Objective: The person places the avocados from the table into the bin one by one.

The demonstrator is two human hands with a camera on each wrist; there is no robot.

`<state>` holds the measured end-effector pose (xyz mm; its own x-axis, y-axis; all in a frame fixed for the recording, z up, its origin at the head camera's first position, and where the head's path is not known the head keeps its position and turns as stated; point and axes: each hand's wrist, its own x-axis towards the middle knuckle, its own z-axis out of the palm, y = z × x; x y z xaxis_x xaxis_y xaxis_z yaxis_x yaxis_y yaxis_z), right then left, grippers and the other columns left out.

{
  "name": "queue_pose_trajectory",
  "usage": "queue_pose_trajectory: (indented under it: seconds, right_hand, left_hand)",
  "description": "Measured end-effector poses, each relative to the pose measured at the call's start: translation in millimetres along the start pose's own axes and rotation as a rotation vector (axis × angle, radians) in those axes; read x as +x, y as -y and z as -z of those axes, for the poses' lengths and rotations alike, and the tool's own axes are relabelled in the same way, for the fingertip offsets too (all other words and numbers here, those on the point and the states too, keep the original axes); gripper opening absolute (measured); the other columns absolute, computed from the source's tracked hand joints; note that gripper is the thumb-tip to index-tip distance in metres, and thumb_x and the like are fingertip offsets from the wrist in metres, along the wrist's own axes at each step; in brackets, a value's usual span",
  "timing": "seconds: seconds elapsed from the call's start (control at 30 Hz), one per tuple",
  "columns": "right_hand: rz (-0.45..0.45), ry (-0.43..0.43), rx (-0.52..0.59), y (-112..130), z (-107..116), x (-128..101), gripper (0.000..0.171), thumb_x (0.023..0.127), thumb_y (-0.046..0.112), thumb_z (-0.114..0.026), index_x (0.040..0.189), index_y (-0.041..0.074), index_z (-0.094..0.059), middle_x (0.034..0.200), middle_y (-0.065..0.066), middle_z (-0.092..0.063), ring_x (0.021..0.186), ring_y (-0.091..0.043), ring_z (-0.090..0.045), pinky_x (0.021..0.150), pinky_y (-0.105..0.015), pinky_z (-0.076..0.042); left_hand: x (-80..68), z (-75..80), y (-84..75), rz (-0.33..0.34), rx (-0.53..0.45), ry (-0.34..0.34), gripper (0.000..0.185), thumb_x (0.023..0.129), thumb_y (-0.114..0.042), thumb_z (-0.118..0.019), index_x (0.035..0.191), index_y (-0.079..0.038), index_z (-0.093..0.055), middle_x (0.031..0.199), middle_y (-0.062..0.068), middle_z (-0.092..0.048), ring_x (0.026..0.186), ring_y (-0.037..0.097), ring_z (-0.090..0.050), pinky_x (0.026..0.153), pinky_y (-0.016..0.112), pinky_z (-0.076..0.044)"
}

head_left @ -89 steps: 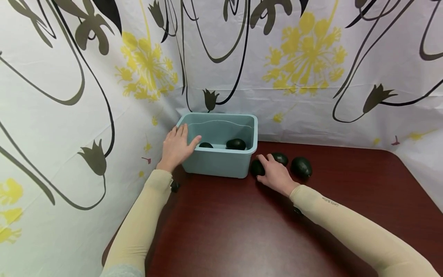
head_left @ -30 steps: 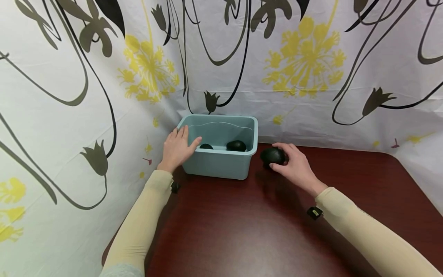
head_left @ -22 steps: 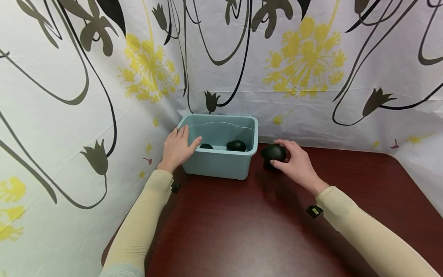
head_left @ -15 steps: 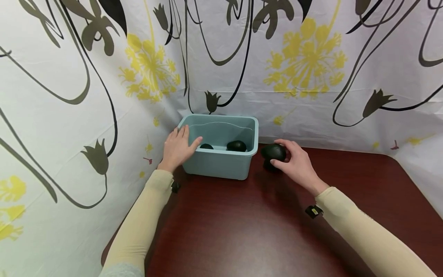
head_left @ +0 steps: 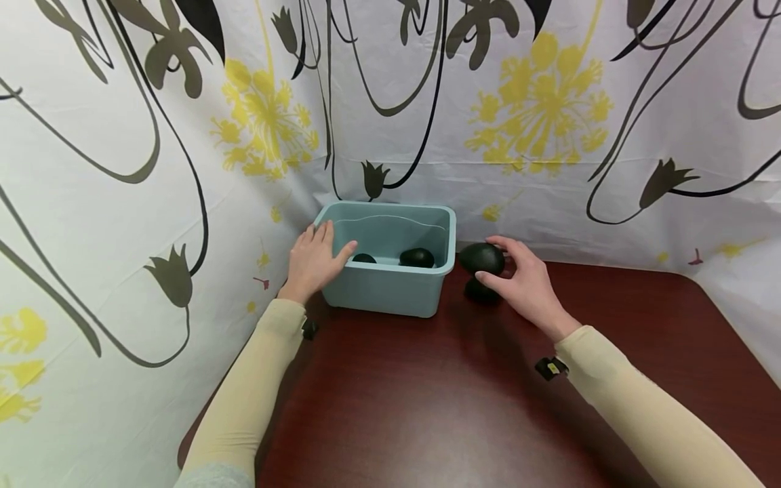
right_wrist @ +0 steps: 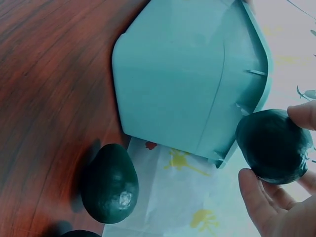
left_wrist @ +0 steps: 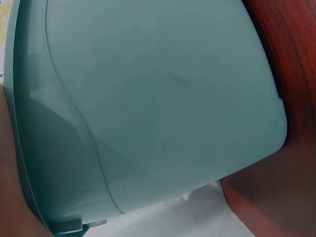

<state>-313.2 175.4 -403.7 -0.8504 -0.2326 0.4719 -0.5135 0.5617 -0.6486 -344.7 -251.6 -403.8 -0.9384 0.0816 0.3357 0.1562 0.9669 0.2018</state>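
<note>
Okay | right hand (head_left: 527, 286) pinches held avocado (head_left: 482, 258), thumb opposite fingers, near table's (head_left: 390, 379) back edge, just right of bin (head_left: 381, 291) | left hand (head_left: 314, 263) at bin's left-front corner, thumb spread from fingers | advice: firm pinch, stay clear of lower avocado (head_left: 481, 291)

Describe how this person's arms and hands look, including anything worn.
The left hand and right hand are ungloved. The cream left sleeve and right sleeve reach the wrists; greyish fabric borders the left one. A black device sits at each wrist, the right one marked yellow.
</note>
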Motion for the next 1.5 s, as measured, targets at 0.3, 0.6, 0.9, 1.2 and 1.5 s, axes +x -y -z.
queue_pose_trajectory:
  seconds: [0.3,0.6,0.9,1.2,1.5]
  right_hand:
    - [0.016,0.01,0.05,4,2,5,0.065,0.086,0.039,-0.081,0.144,0.028,-0.054,0.132,0.003,-0.054,0.113,-0.018,-0.059,0.084,-0.037,-0.058]
    - [0.024,0.008,0.093,14,5,10,0.065,0.086,0.036,-0.081,0.144,0.03,-0.053,0.137,0.003,-0.052,0.116,-0.02,-0.059,0.09,-0.046,-0.056]
    - [0.051,0.017,0.107,21,3,17,0.065,0.086,0.034,-0.082,0.143,0.039,-0.053,0.137,0.005,-0.052,0.117,-0.018,-0.056,0.087,-0.038,-0.058]
    - [0.088,0.029,0.156,58,5,20,0.065,0.088,0.015,-0.081,0.146,0.024,-0.053,0.138,-0.006,-0.053,0.118,-0.022,-0.057,0.089,-0.043,-0.057]
    - [0.067,0.045,0.197,41,-14,44,0.066,0.085,0.033,-0.083,0.145,0.032,-0.054,0.135,0.008,-0.052,0.116,-0.017,-0.057,0.09,-0.038,-0.057]
  left_hand:
    - [-0.1,-0.5,-0.1,0.0,0.004,0.002,0.106,0.091,-0.084,-0.018,0.16,-0.004,-0.024,0.16,0.018,-0.032,0.15,0.038,-0.02,0.121,0.052,-0.017]
    - [0.4,0.1,-0.2,0.002,-0.001,0.0,0.106,0.091,-0.084,-0.017,0.16,-0.004,-0.024,0.16,0.017,-0.033,0.15,0.038,-0.02,0.121,0.052,-0.016]
    - [-0.1,-0.2,0.4,0.001,0.006,0.005,0.106,0.091,-0.084,-0.017,0.16,-0.004,-0.025,0.16,0.017,-0.033,0.15,0.038,-0.02,0.121,0.051,-0.016]
    - [0.6,-0.8,0.0,-0.004,0.0,-0.001,0.107,0.09,-0.085,-0.017,0.16,-0.004,-0.025,0.16,0.017,-0.033,0.15,0.038,-0.021,0.121,0.051,-0.017]
    - [0.9,0.1,-0.4,-0.005,-0.004,-0.005,0.108,0.09,-0.085,-0.018,0.159,-0.002,-0.025,0.16,0.018,-0.033,0.149,0.039,-0.021,0.121,0.051,-0.016]
